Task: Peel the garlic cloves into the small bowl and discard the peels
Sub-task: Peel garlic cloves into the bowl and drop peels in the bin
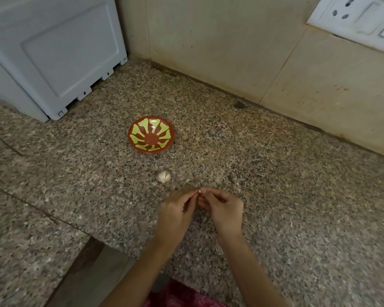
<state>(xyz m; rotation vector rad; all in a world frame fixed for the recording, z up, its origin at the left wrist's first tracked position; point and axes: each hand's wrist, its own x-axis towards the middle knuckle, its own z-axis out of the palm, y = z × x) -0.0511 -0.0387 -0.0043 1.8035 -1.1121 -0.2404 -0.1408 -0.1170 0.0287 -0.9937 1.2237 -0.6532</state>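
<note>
Out front, where my two hands meet, is one garlic clove. Left hand & right hand are together, thumb & forefinger of each pinched on it, only a pale tip showing.

The rest of the garlic, a small cluster w/ skin on, lies on the counter just beyond the left hand, not touching it. The small bowl is farther out past that, well apart from both hands; nothing in it that I can see.

Handling, my guess: the clove is light & firm, prob. a bit slick once bare. The skin is papery, tears easy, clings to fingers. Best to hold the fat middle w/ one hand, nick the skin at the pointed end w/ a nail of the other, then strip lengthwise. Squeeze too hard & it'll shoot out.
</note>
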